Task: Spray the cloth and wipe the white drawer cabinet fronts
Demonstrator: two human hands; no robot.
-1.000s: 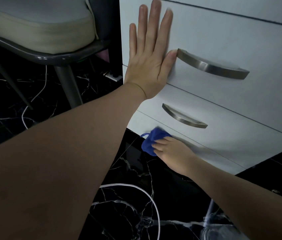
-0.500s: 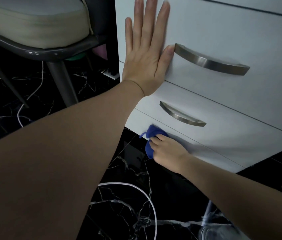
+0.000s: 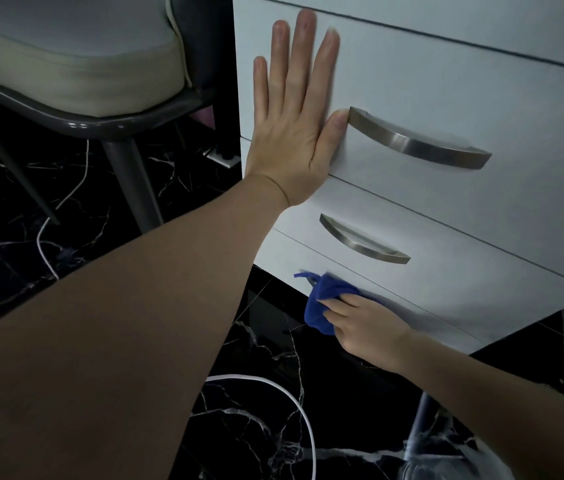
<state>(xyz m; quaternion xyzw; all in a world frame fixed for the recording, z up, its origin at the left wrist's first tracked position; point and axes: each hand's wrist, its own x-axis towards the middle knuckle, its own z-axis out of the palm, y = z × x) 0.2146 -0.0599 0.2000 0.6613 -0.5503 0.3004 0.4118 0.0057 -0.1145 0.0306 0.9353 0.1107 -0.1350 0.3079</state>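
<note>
The white drawer cabinet [image 3: 464, 98] fills the upper right, with curved metal handles on its drawer fronts. My left hand [image 3: 294, 119] lies flat and open against the upper drawer front, thumb beside the larger handle [image 3: 419, 143]. My right hand [image 3: 367, 323] grips a bunched blue cloth [image 3: 325, 303] and presses it against the lowest drawer front [image 3: 412, 299], below the smaller handle [image 3: 363, 242]. A blurred clear object that may be the spray bottle [image 3: 446, 459] stands at the bottom edge, partly behind my right forearm.
A chair with a pale cushion [image 3: 76, 53] and dark legs stands to the left of the cabinet. White cables [image 3: 294, 407] curl over the black marble floor [image 3: 7, 258]. A power strip [image 3: 221, 155] lies under the chair beside the cabinet.
My right hand has slid the blue cloth a little to the right along the lowest drawer front. My left hand stays pressed flat on the upper drawer.
</note>
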